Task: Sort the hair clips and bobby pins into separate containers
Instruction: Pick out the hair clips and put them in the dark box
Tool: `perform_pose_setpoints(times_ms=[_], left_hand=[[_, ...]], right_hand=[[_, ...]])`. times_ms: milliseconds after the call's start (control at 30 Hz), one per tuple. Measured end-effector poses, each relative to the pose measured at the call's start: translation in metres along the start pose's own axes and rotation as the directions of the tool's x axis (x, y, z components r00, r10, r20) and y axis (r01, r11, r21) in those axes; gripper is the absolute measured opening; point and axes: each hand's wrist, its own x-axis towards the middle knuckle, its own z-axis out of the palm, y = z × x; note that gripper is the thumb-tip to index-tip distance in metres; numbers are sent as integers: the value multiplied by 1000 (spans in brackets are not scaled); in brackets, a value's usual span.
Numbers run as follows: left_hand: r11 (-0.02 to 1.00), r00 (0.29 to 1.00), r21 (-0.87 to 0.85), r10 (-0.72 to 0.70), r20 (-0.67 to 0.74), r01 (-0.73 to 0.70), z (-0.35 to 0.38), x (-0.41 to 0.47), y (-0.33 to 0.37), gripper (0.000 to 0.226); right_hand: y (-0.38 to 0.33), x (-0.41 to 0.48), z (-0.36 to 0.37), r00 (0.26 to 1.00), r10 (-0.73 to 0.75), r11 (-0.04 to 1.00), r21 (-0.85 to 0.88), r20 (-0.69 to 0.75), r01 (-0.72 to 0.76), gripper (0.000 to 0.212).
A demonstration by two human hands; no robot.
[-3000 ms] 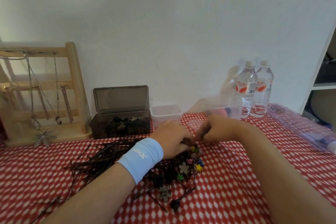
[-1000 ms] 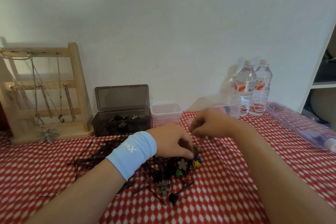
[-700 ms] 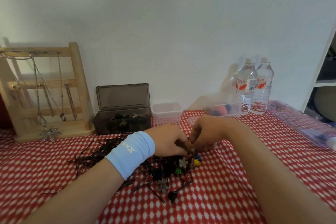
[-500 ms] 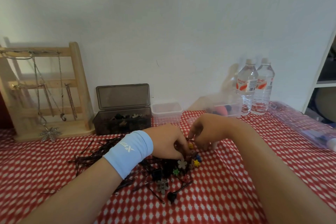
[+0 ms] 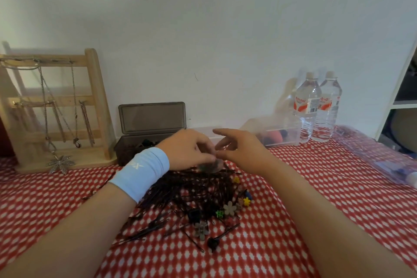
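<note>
A red-and-white patterned tablecloth [image 5: 293, 221] covers the table. At the six o'clock side of the pile lie loose pieces: a black clip [image 5: 213, 243], a grey flower clip [image 5: 200, 230], a beige flower clip [image 5: 229, 208], a small green clip [image 5: 219, 213] and a yellow flower clip [image 5: 247, 201]. Just beyond them spreads the heap of dark bobby pins [image 5: 187, 189], fanning out toward nine o'clock under the left forearm.

Above the far edge of that heap the two hands meet. The left hand [image 5: 188, 152], with a light blue wristband [image 5: 141, 174] on its wrist, has its fingers curled down, the tips closed on a small greyish blurred piece [image 5: 211, 166]; what the piece is cannot be told. The right hand [image 5: 241, 150] comes in from three o'clock with thumb and index finger close to the same piece, the other fingers loosely spread and raised; whether it touches the piece cannot be told.

Farther back, toward eleven o'clock, stands a dark translucent box [image 5: 140, 146] with its lid upright, dark clips inside. Behind the hands at twelve o'clock sits a small clear container [image 5: 204, 131], mostly hidden. At one o'clock is a larger clear container [image 5: 282, 136] holding reddish and dark things. Two water bottles [image 5: 317, 106] stand by the wall behind it. At ten o'clock a wooden jewellery stand [image 5: 90, 106] carries hanging chains.
</note>
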Motion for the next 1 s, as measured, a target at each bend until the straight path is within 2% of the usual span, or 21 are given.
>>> perform_pose_setpoints(times_ms=[33,100,200,333,433,533,600,667,800,900,1000], left_hand=[[999,996,15,-40,-76,42,2,0,-6,9],[993,981,56,-93,-173,105,8,1,-12,10],[982,965,113,-120,-232,150,16,1,-14,13],[986,972,92,-119,-201,140,20,1,-19,19],[988,983,104,-102,-151,118,18,3,-19,23],[997,986,58,-37,-165,47,10,2,-13,11],[1000,996,-6,19,-82,-19,4,-1,-2,5],[997,994,-27,79,77,-77,1,-5,15,7],[991,912,8,122,392,-136,8,-12,42,19],[988,872,42,110,476,-147,16,-13,47,23],[987,857,64,96,506,-149,19,-13,46,21]], right_hand=[[0,0,0,1000,3,999,32,3,-3,64],[1,0,-5,999,16,992,123,-31,-13,64],[1,0,-12,996,51,983,181,-78,-36,43],[1,0,-15,998,61,998,7,-27,-61,21],[-1,-3,-23,991,85,981,-180,100,-66,21],[-5,-9,-30,925,157,967,-246,346,-72,10],[-5,-10,-29,873,213,955,-281,438,-92,10],[-4,-9,-27,869,236,939,-333,434,-89,12],[-7,-10,-31,886,228,940,-329,405,-91,13],[-9,-12,-37,866,248,950,-283,434,-130,10],[-15,-13,-36,805,307,932,-330,507,-147,8]])
